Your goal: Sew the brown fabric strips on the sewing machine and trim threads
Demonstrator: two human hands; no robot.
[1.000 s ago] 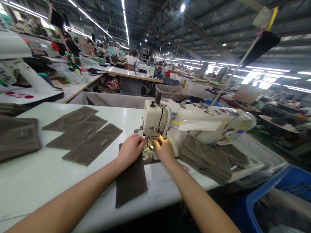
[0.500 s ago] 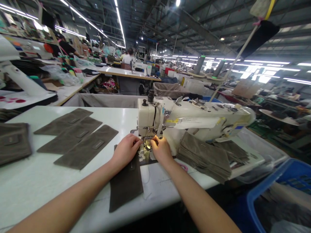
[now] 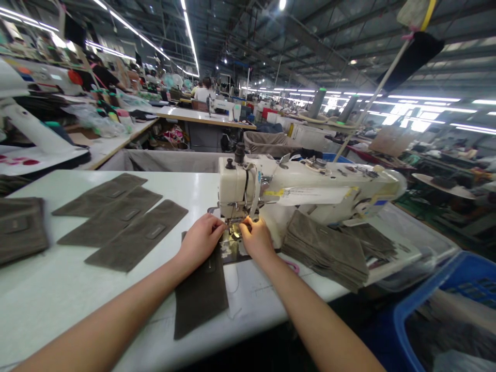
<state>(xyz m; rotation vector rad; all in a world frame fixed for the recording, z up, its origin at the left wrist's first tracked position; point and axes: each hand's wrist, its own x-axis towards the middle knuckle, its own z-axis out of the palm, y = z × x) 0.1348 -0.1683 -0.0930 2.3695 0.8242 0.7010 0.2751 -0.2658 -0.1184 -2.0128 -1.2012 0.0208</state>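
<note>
one brown cloth piece (image 3: 19, 232) sits at the far left of the pale green surface (image 3: 46, 305). next come three brown flat pieces (image 3: 110, 217), one lapping over another. then a dark brown strip (image 3: 199, 299) lies partly under the left hand (image 3: 201, 238), just left of the needle. the right hand (image 3: 258, 238) is just right of the needle of the white sewing machine (image 3: 306, 178). the two hands are apart, and you cannot tell what their fingers pinch. farther right are a brown cloth pile (image 3: 325, 250) and a blue basket (image 3: 399, 320).
</note>
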